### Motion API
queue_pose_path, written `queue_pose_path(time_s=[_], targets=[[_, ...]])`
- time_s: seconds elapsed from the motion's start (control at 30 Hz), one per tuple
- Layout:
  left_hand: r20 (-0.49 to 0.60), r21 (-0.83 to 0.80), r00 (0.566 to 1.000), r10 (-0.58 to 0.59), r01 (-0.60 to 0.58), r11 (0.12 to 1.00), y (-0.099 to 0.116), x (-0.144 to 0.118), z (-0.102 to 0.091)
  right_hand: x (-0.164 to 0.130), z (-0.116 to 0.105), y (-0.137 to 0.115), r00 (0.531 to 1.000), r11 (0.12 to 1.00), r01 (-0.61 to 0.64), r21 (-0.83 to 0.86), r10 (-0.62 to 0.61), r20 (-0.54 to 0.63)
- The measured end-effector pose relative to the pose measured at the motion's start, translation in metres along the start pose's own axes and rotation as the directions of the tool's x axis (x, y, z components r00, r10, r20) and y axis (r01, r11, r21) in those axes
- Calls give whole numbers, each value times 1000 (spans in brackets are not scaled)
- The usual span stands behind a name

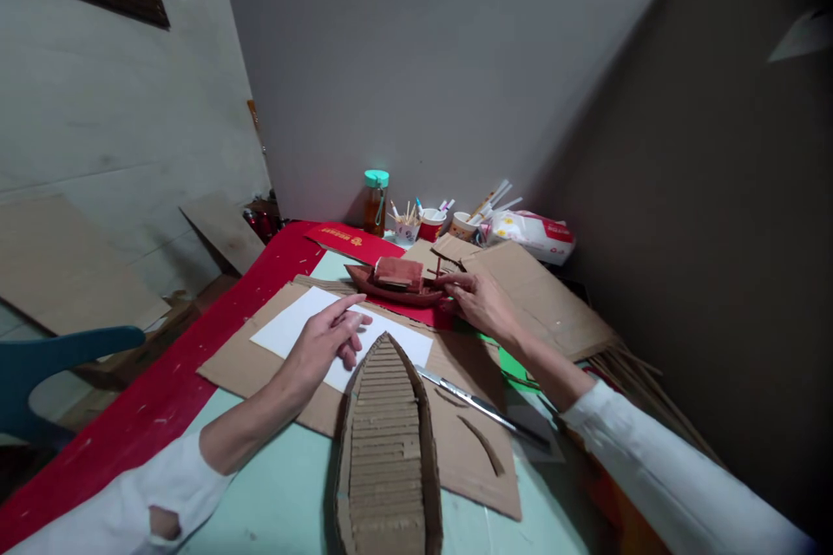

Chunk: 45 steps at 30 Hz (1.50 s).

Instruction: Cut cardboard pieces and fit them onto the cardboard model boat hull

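Small dark-red wooden boat model (396,279) sits at 12 o'clock on the bench (279,494), on red paper. Right hand (478,299) touches its stern end at 1 o'clock; grip looks pinched on the stern, exact contact cannot be told. Left hand (329,338) rests flat at 10 o'clock on a white paper sheet (286,325), fingers spread, holding nothing. Ribbed brown cardboard boat hull (389,451) lies at 6 o'clock, bow toward the model. Silver metal ruler (478,403) lies at 4 o'clock on a flat cardboard sheet (468,468). Cups of sticks (429,221) stand beyond.
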State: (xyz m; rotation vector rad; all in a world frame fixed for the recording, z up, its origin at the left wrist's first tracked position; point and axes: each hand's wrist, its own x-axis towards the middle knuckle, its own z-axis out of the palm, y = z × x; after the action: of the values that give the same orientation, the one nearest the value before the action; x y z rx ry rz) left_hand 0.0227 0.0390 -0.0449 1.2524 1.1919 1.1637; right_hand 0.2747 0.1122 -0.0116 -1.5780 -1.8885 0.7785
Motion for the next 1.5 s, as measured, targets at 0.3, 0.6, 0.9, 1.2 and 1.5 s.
queue_pose_path(time_s=[0.3,0.6,0.9,1.2,1.5], targets=[[95,230,994,52,-73,971,29,-19,11,-33,-21,-13,991,992,68,-103,-79,-109],[50,296,992,113,-123,947,19,-20,22,-100,12,-58,973,968,230,-98,-227,36],[-46,198,986,159,-147,969,23,-32,35,-94,45,-62,983,976,174,128,-180,40],[-118,80,964,240,-232,969,19,-43,48,-101,73,-62,984,903,168,396,-131,-119],[-169,78,944,282,-273,959,19,-44,52,-103,84,-64,982,913,155,376,-102,-157]])
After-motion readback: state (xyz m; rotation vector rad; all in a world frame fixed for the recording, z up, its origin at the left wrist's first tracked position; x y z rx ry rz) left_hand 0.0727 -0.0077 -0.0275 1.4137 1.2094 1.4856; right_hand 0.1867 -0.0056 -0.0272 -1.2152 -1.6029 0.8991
